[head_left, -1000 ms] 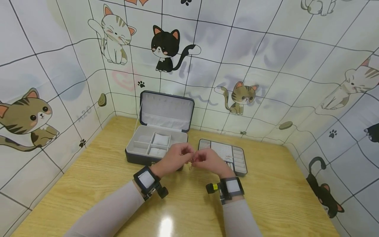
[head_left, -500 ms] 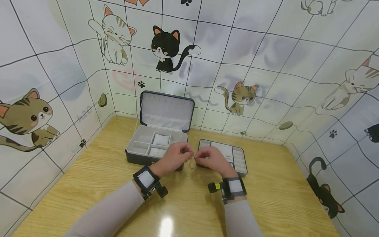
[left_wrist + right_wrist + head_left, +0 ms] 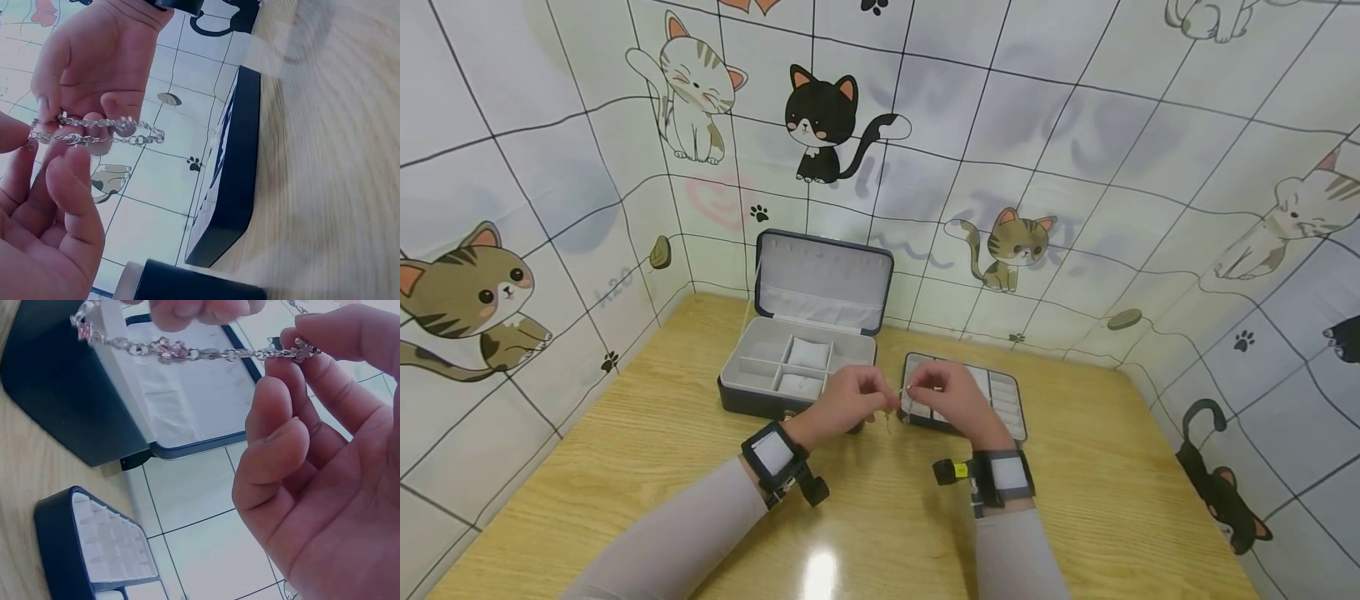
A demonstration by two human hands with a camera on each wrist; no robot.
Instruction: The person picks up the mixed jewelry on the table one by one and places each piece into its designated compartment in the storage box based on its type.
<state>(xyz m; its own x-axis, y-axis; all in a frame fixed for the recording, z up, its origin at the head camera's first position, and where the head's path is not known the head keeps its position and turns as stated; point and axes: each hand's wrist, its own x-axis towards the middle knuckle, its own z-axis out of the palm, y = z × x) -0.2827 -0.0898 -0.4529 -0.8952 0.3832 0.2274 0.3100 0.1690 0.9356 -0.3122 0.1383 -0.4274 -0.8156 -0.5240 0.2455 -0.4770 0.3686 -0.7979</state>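
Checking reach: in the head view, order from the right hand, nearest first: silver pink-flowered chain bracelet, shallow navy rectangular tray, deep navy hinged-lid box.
1. Bracelet: pinched in the right hand.
2. Tray: behind that hand, partly covered.
3. Box: farther left, standing open.

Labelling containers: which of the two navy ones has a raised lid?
The deeper box, left in the head view: its lid stands raised at the back. The flatter tray to its right shows none.
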